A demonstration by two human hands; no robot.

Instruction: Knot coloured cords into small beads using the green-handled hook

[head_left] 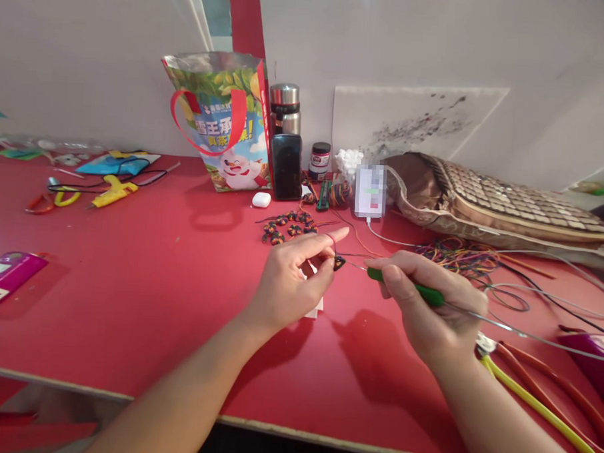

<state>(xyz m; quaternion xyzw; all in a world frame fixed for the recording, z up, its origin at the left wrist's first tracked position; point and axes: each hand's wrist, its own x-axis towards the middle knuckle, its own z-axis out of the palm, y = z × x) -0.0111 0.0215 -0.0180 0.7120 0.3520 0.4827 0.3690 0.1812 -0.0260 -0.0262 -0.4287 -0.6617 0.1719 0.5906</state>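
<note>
two bare hands work close together above the red table (169, 294), both partly closed. the left hand (297, 273) pinches a small dark knot (339, 263) between thumb and fingers, its index finger reaching out past it with a thin reddish cord (333, 242) by the finger. the right hand (433, 306) is curled round the green grip (433, 295) of a tool (500, 325), thumb pressed on top; the slim metal tip points at the knot, and whether it touches cannot be told. the knot is held up near the middle, in front of a string of beads (294, 230), round, knobbly and multicoloured, lying on the smooth table.

to the right lies a loose tangle (455, 254) of thin bright cords, beside a brown bag (528, 203) with a surface of small tile-like squares. behind the beads stand a glossy black phone (286, 167), a steel flask (286, 109), a dark-lidded jar (319, 162) and a shiny printed carrier (236, 137) with red handles. a yellow glue gun (114, 191) lies to the left.
</note>
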